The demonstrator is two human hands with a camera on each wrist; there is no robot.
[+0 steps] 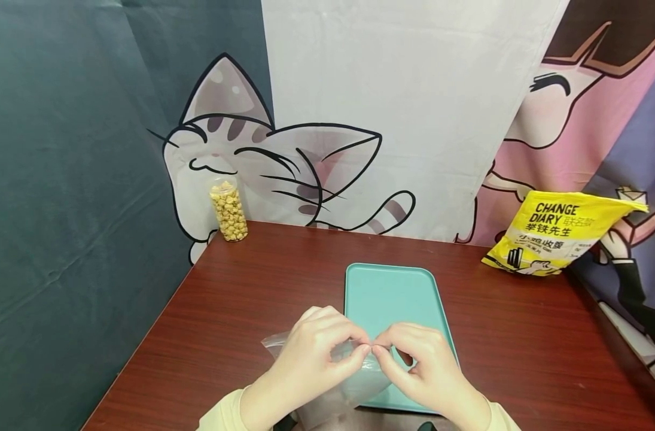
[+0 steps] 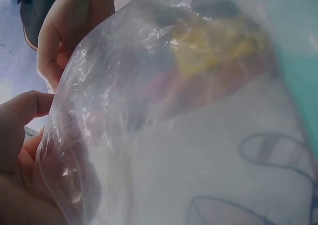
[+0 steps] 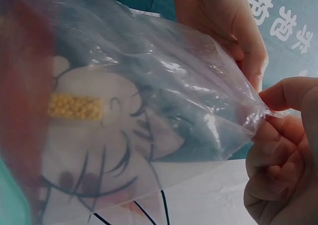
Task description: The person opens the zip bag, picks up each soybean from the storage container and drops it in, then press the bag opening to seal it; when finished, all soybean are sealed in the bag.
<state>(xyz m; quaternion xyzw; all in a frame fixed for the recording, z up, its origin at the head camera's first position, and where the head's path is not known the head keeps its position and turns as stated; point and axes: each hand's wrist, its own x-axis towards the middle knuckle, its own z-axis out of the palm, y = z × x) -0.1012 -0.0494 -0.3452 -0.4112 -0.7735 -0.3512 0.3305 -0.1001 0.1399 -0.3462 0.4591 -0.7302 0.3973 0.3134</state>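
A clear plastic bag (image 1: pixel 366 383) hangs between my two hands over the near part of a teal tray (image 1: pixel 392 293). My left hand (image 1: pixel 317 347) pinches the bag's top edge between thumb and forefinger. Almost touching it, my right hand (image 1: pixel 425 362) pinches the same edge. The right wrist view shows the bag (image 3: pixel 174 86) stretched across most of the picture, its corner gathered in the fingertips of the right hand (image 3: pixel 283 150). Through the film (image 2: pixel 149 150) in the left wrist view, the backdrop and something yellow show blurred.
A clear jar of popcorn (image 1: pixel 230 212) stands at the back left of the brown table (image 1: pixel 241 311). At the back right leans a yellow snack bag (image 1: pixel 553 233) with printed lettering. Behind the table hangs a cartoon cat backdrop (image 1: pixel 413 90).
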